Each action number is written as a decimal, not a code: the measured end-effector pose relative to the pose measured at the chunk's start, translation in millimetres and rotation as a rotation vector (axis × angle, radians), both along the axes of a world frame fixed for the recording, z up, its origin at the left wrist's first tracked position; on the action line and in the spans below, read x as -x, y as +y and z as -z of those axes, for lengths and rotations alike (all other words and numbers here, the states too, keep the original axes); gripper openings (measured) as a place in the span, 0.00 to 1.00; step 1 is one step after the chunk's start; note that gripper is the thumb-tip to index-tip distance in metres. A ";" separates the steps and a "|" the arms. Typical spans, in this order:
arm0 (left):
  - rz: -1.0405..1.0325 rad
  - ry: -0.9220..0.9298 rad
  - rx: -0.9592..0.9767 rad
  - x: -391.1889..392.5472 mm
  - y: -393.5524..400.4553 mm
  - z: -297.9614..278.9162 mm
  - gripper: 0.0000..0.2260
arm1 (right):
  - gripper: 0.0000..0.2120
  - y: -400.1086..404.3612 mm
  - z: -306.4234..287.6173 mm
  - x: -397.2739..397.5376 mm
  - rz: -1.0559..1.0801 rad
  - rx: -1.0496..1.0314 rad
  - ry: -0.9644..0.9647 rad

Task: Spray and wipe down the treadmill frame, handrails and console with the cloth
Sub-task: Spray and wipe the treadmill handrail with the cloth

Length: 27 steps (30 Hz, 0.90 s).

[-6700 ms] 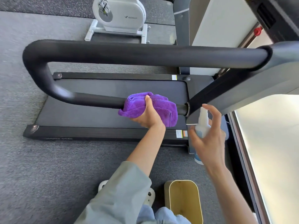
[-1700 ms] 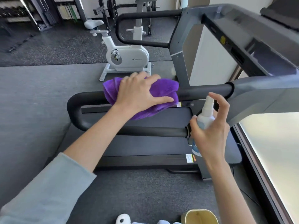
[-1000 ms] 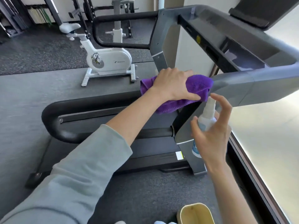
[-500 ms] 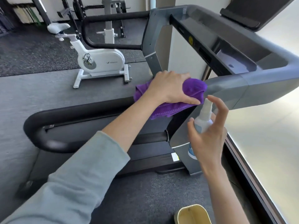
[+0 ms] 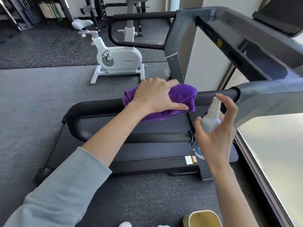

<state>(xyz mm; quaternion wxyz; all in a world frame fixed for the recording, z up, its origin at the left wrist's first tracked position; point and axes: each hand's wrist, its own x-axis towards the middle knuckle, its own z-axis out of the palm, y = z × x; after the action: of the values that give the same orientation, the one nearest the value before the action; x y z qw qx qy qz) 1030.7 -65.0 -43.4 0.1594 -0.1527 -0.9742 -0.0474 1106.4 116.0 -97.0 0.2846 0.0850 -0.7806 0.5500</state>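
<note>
Pressing my left hand (image 5: 155, 95) down on the purple cloth (image 5: 182, 95), I have fingers and thumb curled round it where it drapes over the near handrail (image 5: 98, 106). My right hand (image 5: 214, 138) grips the spray bottle (image 5: 210, 122) just beside the rail's joint with the grey frame (image 5: 265, 95), forefinger raised above the nozzle and not pressing it.

What worries me is the nozzle's aim: I cannot tell which way it faces, and a squirt now could wet my wrist or the belt (image 5: 147, 149) below rather than the rail. The cloth is bunched, a loose fold hanging under the bar, so it could slip off the round padding if I ease my grip, or drag unevenly and miss the underside.

The cloth looks thick, plush and folded on itself. The rail is black, matte and padded, curving round at its far end. The console (image 5: 246, 51) sits well apart, above and to the right.
</note>
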 end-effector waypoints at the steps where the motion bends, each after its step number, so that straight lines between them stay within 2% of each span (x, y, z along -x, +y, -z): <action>1: -0.017 -0.009 0.008 -5.8 -10.4 -0.6 0.36 | 0.30 -7.3 -0.8 -1.8 -0.006 -0.001 -0.007; 11: -0.132 -0.042 -0.025 -58.7 -137.7 -2.0 0.37 | 0.30 -59.3 -2.6 -9.2 -0.037 -0.017 0.011; 16: -0.193 -0.034 -0.168 -79.8 -186.9 7.6 0.36 | 0.29 -71.9 5.3 -14.5 -0.008 -0.023 0.002; 20: -0.125 0.029 -0.087 -72.7 -170.9 7.8 0.35 | 0.29 -81.5 8.6 -17.3 -0.010 -0.022 -0.017; 25: -0.031 0.105 0.052 -47.1 -103.5 6.0 0.37 | 0.29 -92.6 -3.0 -19.8 -0.056 -0.037 -0.007; 27: -0.026 0.100 0.044 -43.3 -83.6 7.4 0.37 | 0.30 -91.2 -7.8 -21.6 -0.073 -0.030 0.004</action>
<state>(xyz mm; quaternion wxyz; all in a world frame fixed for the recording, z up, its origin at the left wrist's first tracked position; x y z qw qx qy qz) 1073.9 -148.6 -50.8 0.2053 -0.1458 -0.9676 -0.0163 1128.0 24.7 -89.3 0.2644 0.1187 -0.7845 0.5483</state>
